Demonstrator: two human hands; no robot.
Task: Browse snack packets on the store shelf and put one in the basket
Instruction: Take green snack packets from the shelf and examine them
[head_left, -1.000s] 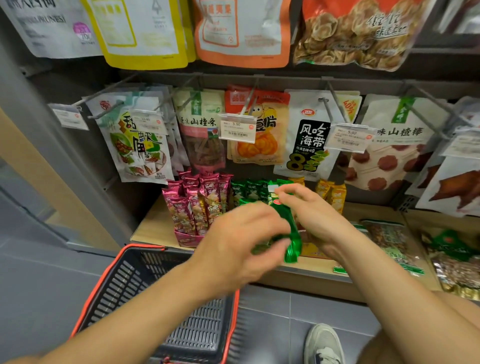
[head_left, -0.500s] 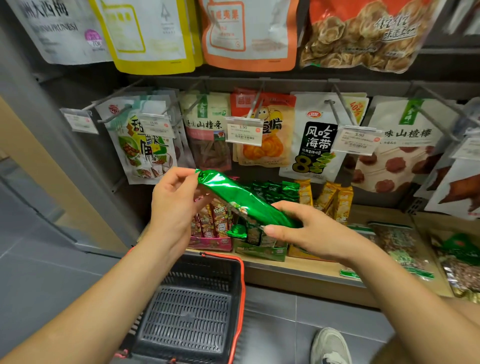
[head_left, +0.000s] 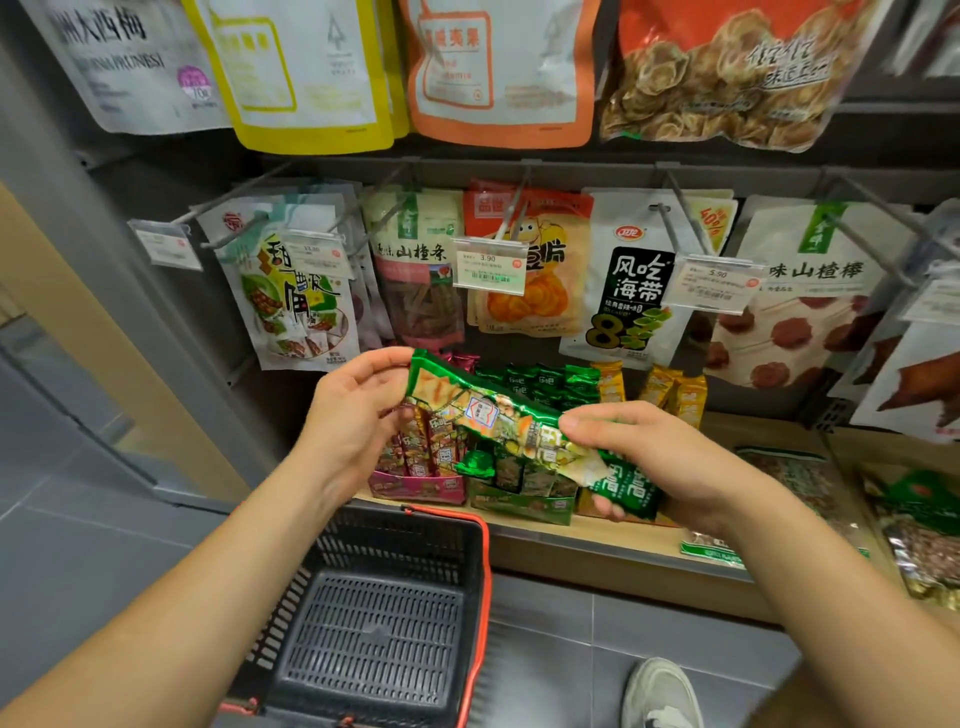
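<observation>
A long green snack packet (head_left: 498, 421) is held slantwise in front of the shelf, its printed face turned toward me. My left hand (head_left: 353, 415) pinches its upper left end. My right hand (head_left: 654, 462) grips its lower right end. Below the hands stands a dark grey basket (head_left: 374, 623) with a red rim on the floor; nothing lies in it. Behind the packet, display boxes of green (head_left: 524, 493) and magenta (head_left: 421, 467) snack bars sit on the wooden shelf (head_left: 623, 535).
Hanging snack bags fill two rows of pegs above, with price tags (head_left: 488, 267) sticking out toward me. Flat packets (head_left: 800, 478) lie on the shelf at right. A grey upright post (head_left: 119, 270) bounds the shelf at left. My shoe (head_left: 660, 691) is on the grey floor tiles.
The packet came up out of the display box and both hands stretched it out. Since half a second ago it has turned, so its printed face shows instead of plain green foil.
</observation>
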